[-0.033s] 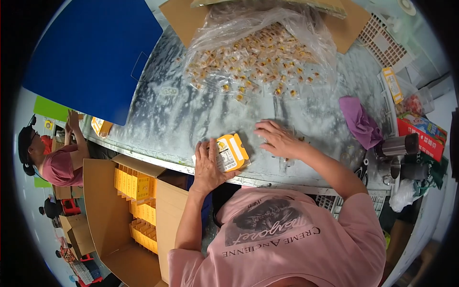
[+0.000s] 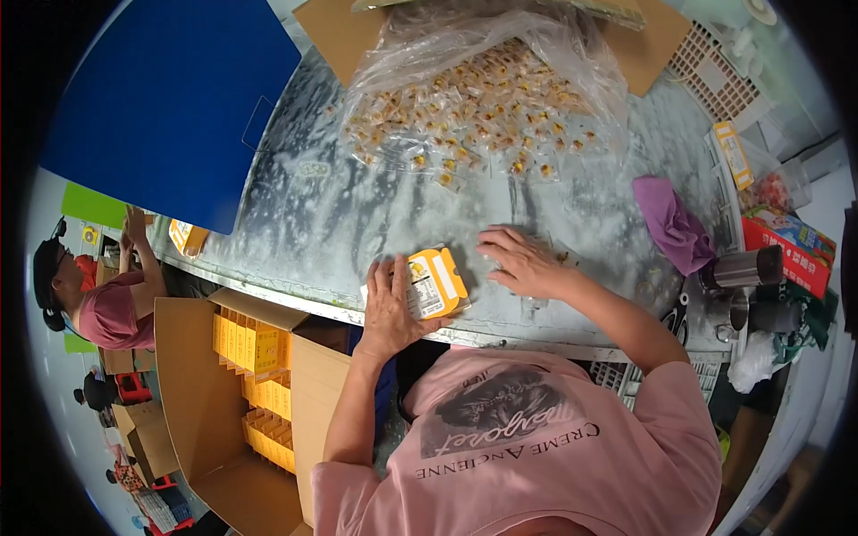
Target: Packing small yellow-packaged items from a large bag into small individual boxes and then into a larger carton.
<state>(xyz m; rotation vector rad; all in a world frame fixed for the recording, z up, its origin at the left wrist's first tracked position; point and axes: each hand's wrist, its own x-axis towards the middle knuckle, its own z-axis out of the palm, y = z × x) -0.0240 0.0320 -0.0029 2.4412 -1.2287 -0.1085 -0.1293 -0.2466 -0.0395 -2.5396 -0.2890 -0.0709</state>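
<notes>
A small yellow and white carton (image 2: pixel 435 284) lies near the front edge of the grey table, an open flap at its right side. My left hand (image 2: pixel 386 308) grips its left part, fingers over the top and thumb along the near edge. To the right of the carton, my right hand (image 2: pixel 525 262) is palm down with its fingers apart and slightly bent. A few small transparent wrapped pieces (image 2: pixel 566 257) show beside that hand; whatever lies under the palm is hidden. Farther back, many small wrapped sweets (image 2: pixel 483 116) spill from a large transparent plastic bag (image 2: pixel 572 54).
At my left stands an open cardboard box (image 2: pixel 201 429) holding rows of yellow cartons (image 2: pixel 259 344). A big blue panel (image 2: pixel 170 107) covers the far left. On the right are a purple cloth (image 2: pixel 668 223), a metal cup (image 2: pixel 742 270) and a red box (image 2: pixel 786 250). Another person (image 2: pixel 116 304) works at left.
</notes>
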